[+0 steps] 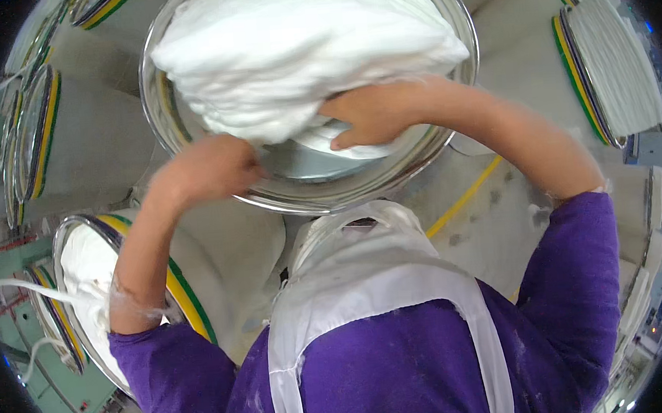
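White fibre (297,48) in can (312,206) (left forearm (144,262) overlaps striped can (187,301)).

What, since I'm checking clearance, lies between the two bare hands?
The head view shows soft white fibre and the grey inside of the round metal-rimmed can.

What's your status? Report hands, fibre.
Left hand near drum rim, grip unclear. Right hand against white fibre, near edge. Fibre heaped at drum rim. Nothing seen blocking.

Textile mill: cans (181,294) of white fibre (297,51), green machinery (61,383).
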{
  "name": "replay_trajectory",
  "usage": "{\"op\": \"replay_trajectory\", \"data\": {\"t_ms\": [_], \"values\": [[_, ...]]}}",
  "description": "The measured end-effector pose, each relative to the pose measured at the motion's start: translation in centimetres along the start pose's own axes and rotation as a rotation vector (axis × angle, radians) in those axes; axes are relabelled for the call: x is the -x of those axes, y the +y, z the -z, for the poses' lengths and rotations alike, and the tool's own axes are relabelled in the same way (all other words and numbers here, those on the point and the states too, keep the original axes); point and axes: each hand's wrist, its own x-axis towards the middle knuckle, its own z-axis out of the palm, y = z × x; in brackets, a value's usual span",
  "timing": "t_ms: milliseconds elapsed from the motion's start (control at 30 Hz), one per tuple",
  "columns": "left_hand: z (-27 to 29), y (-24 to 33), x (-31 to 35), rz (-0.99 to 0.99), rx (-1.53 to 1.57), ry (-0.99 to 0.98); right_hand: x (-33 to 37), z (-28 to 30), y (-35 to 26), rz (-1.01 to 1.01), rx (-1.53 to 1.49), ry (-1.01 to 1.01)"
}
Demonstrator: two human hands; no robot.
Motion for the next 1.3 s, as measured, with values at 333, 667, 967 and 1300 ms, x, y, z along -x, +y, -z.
{"op": "replay_trajectory", "data": {"t_ms": [333,667,967,1300], "values": [[-1.5,12.2,-20.0,-0.231,0.072,0.025,-0.3,3.9,-1.0,0.135,0.062,0.248],[2.6,11.7,-17.6,-0.076,0.218,0.445,14.9,0.7,12.2,0.093,0.493,0.729],[-1.0,4.1,-6.5,-0.079,0.557,0.716,10.0,-2.7,4.3,0.208,0.154,0.302],[-2.5,4.3,2.0,0.089,0.506,0.224,1.5,-4.7,5.0,0.232,0.578,-0.18]]}}
